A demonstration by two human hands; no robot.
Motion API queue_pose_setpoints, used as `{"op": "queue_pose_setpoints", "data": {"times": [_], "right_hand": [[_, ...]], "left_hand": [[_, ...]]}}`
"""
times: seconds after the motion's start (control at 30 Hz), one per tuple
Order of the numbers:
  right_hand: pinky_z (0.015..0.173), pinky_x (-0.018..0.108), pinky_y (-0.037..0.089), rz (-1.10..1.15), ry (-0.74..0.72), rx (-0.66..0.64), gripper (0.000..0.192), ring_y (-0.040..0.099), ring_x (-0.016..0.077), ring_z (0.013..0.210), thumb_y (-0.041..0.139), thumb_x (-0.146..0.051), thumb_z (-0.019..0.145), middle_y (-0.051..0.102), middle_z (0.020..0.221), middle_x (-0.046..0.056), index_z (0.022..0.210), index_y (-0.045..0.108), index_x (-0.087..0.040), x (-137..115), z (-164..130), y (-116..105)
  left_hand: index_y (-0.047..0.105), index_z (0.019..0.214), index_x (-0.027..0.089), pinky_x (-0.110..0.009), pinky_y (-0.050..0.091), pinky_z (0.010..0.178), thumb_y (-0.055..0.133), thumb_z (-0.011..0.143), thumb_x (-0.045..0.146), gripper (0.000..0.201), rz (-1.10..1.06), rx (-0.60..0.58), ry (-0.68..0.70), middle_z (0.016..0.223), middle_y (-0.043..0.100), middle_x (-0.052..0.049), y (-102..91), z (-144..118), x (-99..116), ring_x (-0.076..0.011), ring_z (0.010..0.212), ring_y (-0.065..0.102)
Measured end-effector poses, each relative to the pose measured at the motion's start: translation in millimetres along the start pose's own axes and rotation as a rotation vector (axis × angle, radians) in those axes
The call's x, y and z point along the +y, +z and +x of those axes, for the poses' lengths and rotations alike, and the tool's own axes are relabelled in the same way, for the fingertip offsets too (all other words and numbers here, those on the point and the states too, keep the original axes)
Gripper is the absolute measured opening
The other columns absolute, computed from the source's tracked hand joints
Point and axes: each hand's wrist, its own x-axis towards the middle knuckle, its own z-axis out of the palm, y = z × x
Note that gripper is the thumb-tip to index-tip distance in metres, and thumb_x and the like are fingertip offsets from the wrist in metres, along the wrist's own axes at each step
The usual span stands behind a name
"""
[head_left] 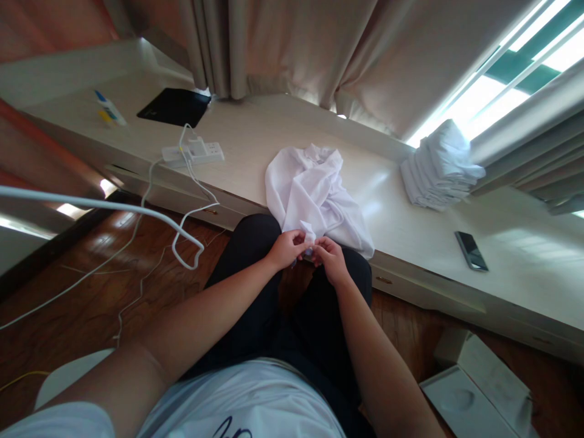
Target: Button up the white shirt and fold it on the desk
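The garment (314,188) lies on the ledge (246,128), its near end over the front. Left of it sits a power strip (205,153), farther left a mat (176,106); right, a cloth stack (440,164) and a phone (471,250); behind, a curtain (305,48).

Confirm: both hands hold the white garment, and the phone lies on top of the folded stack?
No: the head view shows the phone on the counter, apart from the folded stack. Left hand and right hand do hold the white garment.

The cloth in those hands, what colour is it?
The cloth is plain white, as the head view shows.
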Motion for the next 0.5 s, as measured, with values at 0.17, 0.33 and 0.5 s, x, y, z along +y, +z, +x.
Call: {"op": "queue_pose_setpoints", "data": {"times": [0.17,0.33,0.5], "right_hand": [[0.039,0.021,0.038,-0.011,0.002,0.01,0.026,0.047,0.009,0.044,0.065,-0.044,0.074,0.058,0.058,-0.004,0.083,0.057,-0.021,-0.5,-0.5,0.4],[0.04,0.021,0.038,-0.058,-0.022,0.004,0.025,0.047,0.0091,0.044,0.064,-0.044,0.076,0.057,0.058,-0.004,0.083,0.057,-0.021,2.6,-0.1,-1.0],[0.04,0.021,0.038,-0.133,-0.051,0.024,0.023,0.048,0.0093,0.044,0.061,-0.043,0.078,0.057,0.057,-0.004,0.083,0.057,-0.021,4.2,-0.7,-3.1]], "left_hand": [[0.061,0.086,0.012,-0.02,0.045,0.043,0.064,0.08,0.04,0.028,-0.02,-0.005,0.005,0.072,0.066,-0.003,-0.5,0.3,1.8,-0.0098,0.048,0.057],[0.062,0.085,0.012,-0.02,0.045,0.045,0.066,0.079,0.038,0.026,-0.043,-0.009,-0.006,0.069,0.066,-0.003,0.0,1.2,-0.8,-0.0105,0.049,0.057],[0.063,0.084,0.012,-0.021,0.046,0.048,0.067,0.078,0.036,0.025,-0.068,-0.013,-0.021,0.071,0.066,-0.003,2.1,2.6,-5.1,-0.0107,0.051,0.058]]}}
